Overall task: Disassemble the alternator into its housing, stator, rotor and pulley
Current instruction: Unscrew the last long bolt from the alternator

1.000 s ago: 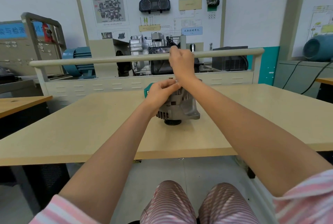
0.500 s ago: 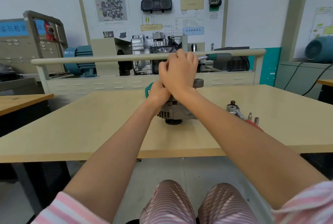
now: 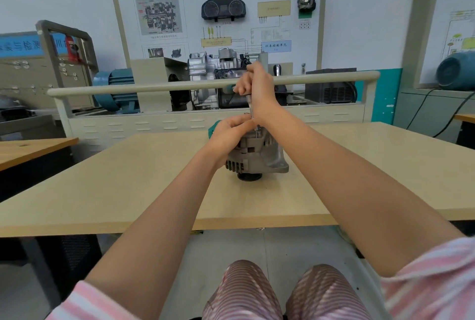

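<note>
The silver alternator [image 3: 259, 157] stands on the beige table [image 3: 128, 186] with its black pulley [image 3: 248, 176] facing down. My left hand [image 3: 231, 132] grips the top of its housing and hides part of it. Above it, my right hand [image 3: 255, 88] is wrapped round the handle of a driver tool whose thin metal shaft [image 3: 251, 108] points straight down onto the alternator's top. The tool's tip is hidden between my hands. Something teal [image 3: 212, 128] peeks out behind my left hand.
A beige rail [image 3: 154, 87] and a training bench with a transmission model [image 3: 213, 72] stand behind the table. A wall board with gauges [image 3: 223, 9] hangs further back. Another wooden table [image 3: 30, 147] is at the left, blue motors at both sides.
My right hand has swung from over my left hand back up to an upright grip, the tool shaft now vertical. The ratchet and sockets seen right of the alternator are hidden by my forearm.
</note>
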Motion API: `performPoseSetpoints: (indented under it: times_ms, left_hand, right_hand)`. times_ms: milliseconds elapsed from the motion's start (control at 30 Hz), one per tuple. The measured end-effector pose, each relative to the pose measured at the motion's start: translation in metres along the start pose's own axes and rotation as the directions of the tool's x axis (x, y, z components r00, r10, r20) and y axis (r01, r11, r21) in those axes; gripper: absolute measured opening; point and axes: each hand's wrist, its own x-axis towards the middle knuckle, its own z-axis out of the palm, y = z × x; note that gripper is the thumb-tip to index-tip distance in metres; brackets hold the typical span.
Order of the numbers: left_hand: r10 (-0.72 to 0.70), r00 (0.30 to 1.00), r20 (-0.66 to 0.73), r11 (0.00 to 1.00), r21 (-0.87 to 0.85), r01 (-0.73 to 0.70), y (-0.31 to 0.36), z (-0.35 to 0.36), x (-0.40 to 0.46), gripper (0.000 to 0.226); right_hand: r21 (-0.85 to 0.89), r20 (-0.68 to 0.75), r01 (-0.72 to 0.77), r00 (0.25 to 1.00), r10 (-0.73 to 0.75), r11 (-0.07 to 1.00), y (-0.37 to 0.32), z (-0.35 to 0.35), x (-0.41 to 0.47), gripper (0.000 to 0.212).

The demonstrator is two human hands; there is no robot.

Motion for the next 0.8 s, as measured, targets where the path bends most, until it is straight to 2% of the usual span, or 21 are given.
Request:
performPoseSetpoints:
  times_ms: [133,233,300,333,367,400,467,500,567,600,667,733,800]
  left_hand:
    - [0.019,0.999,-0.026,0.999,-0.036,-0.019,0.000,0.000,0.001,0.021]
    - [0.019,0.999,-0.043,1.000,-0.022,-0.020,-0.001,0.002,0.002,0.023]
    - [0.018,0.999,-0.039,1.000,-0.008,-0.019,-0.001,0.003,0.003,0.019]
    - [0.021,0.999,-0.036,1.000,-0.006,-0.021,-0.001,0.002,0.004,0.012]
    - [0.023,0.999,-0.044,1.000,0.005,-0.023,0.000,0.002,0.004,0.009]
    - [0.024,0.998,-0.064,0.999,0.026,-0.023,0.000,0.002,0.005,0.017]
    - [0.007,0.995,-0.098,0.998,0.062,-0.001,-0.001,0.002,0.006,0.022]
    - [-0.001,0.995,-0.104,0.997,0.075,0.008,0.000,0.003,0.006,0.020]
    - [-0.006,0.994,-0.109,0.996,0.087,0.016,0.001,0.004,0.006,0.017]
    - [-0.006,0.994,-0.110,0.996,0.085,0.016,0.001,0.005,0.006,0.017]
    - [0.013,0.994,-0.110,0.998,0.063,-0.006,0.000,0.005,0.005,0.021]
    - [0.035,0.997,-0.072,0.999,0.044,-0.032,0.000,0.003,0.003,0.022]
    - [0.040,0.999,-0.006,0.999,0.017,-0.040,-0.001,0.000,0.002,0.013]
  right_hand:
    - [-0.007,-0.040,0.032,0.999,-0.032,0.999,0.005,0.004,-0.002,0.060]
    - [-0.042,-0.121,0.047,0.991,-0.052,0.998,0.005,0.001,-0.002,0.070]
    - [-0.135,-0.164,0.104,0.979,-0.125,0.985,0.008,-0.001,-0.002,0.063]
    - [-0.236,-0.153,0.164,0.967,-0.203,0.958,0.010,0.000,-0.005,0.056]
    - [-0.394,-0.107,0.248,0.944,-0.313,0.885,0.013,0.000,-0.009,0.051]
    - [-0.595,-0.025,0.335,0.901,-0.433,0.731,0.018,-0.002,-0.012,0.047]
    - [-0.890,0.128,0.346,0.814,-0.566,0.296,0.024,-0.006,-0.016,0.034]
    - [-0.944,0.166,0.297,0.805,-0.569,0.145,0.024,-0.007,-0.017,0.029]
    - [-0.971,0.200,0.240,0.823,-0.532,0.007,0.025,-0.007,-0.018,0.031]
    - [-0.969,0.204,0.245,0.827,-0.524,0.009,0.025,-0.007,-0.018,0.031]
    - [-0.944,0.182,0.300,0.823,-0.537,0.139,0.023,-0.007,-0.019,0.029]
    - [-0.851,0.111,0.348,0.852,-0.512,0.394,0.019,-0.006,-0.018,0.039]
    - [-0.676,0.023,0.322,0.908,-0.418,0.663,0.014,-0.007,-0.014,0.048]
